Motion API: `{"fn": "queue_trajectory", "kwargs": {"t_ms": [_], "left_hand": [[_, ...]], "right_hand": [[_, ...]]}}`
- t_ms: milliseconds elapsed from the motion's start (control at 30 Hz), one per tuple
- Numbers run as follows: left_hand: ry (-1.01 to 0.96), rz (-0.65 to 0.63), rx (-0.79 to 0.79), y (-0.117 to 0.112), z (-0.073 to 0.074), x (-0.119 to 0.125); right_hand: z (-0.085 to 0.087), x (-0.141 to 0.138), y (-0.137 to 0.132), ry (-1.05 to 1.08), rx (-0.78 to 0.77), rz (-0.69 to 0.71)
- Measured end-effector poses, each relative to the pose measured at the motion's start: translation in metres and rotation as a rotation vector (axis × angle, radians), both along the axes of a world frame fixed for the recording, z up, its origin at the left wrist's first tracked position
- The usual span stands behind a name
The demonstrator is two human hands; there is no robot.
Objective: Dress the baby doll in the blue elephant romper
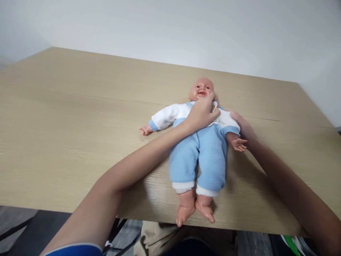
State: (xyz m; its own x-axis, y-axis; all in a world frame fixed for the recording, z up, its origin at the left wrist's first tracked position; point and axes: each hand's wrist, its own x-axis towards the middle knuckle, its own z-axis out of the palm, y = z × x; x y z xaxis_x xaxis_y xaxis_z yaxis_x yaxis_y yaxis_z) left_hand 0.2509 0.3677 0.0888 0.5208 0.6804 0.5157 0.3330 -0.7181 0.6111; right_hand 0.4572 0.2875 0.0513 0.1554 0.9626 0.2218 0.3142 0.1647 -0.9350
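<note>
A baby doll (210, 156) in a white and light-blue fleece outfit lies face up on the wooden table, head away from me and bare feet near the front edge. My left hand (204, 111) reaches across its chest, fingers closed at the collar (214, 105) below the chin. An orange-yellow bit shows at that collar. Beside the doll's arm on the right, my right hand (239, 122) grips the white sleeve (228, 119); most of its fingers are hidden behind the sleeve. The doll's other arm (165, 117) stretches out to the left.
The wide light-wood table (80, 142) has a thin seam across it and meets a pale wall (170, 32) at the back. Below the front edge are my beige-trousered legs (157, 236), dark metal bars and a green and white item (293, 245) at lower right.
</note>
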Motion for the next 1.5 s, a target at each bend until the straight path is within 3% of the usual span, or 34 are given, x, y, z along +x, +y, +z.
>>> {"fn": "queue_trajectory", "kwargs": {"t_ms": [133, 200, 300, 433, 567, 733, 933, 1033, 1133, 1200, 1267, 1367, 1500], "left_hand": [[0.071, 0.012, 0.041, -0.001, -0.001, 0.002], [0.102, 0.017, 0.061, -0.001, -0.001, 0.002], [0.138, 0.025, 0.063, -0.001, 0.000, 0.002], [0.162, 0.016, 0.067, 0.000, 0.002, 0.002], [0.180, 0.019, 0.075, -0.001, 0.003, 0.000], [0.213, 0.064, 0.165, -0.002, 0.005, -0.003], [0.286, 0.141, 0.314, -0.010, 0.015, -0.006], [0.335, 0.195, 0.312, -0.017, 0.024, -0.008], [0.341, 0.146, 0.313, -0.022, 0.031, -0.008], [0.328, 0.057, 0.303, -0.025, 0.033, -0.007], [0.326, -0.023, 0.268, -0.028, 0.035, -0.006], [0.347, -0.091, 0.189, -0.031, 0.035, -0.004], [0.371, -0.192, 0.143, -0.031, 0.031, -0.005]], "right_hand": [[0.029, 0.016, -0.051, 0.237, -0.397, 0.137], [0.036, 0.026, -0.068, 0.222, -0.442, 0.122], [0.032, 0.044, -0.078, 0.151, -0.366, -0.025], [0.012, 0.067, -0.081, 0.035, -0.285, -0.218], [0.002, 0.075, -0.085, -0.227, -0.161, -0.274], [0.004, 0.077, -0.088, -0.633, 0.047, -0.265], [0.013, 0.057, -0.097, -0.678, 0.222, -0.413], [0.014, 0.029, -0.098, -0.424, 0.163, -0.290], [0.013, 0.004, -0.091, -0.156, -0.037, 0.056], [0.015, -0.005, -0.082, -0.126, -0.118, 0.245], [0.018, -0.006, -0.071, -0.153, -0.145, 0.348], [0.022, 0.000, -0.055, -0.040, -0.199, 0.412], [0.018, 0.006, -0.044, 0.310, -0.271, 0.306]]}}
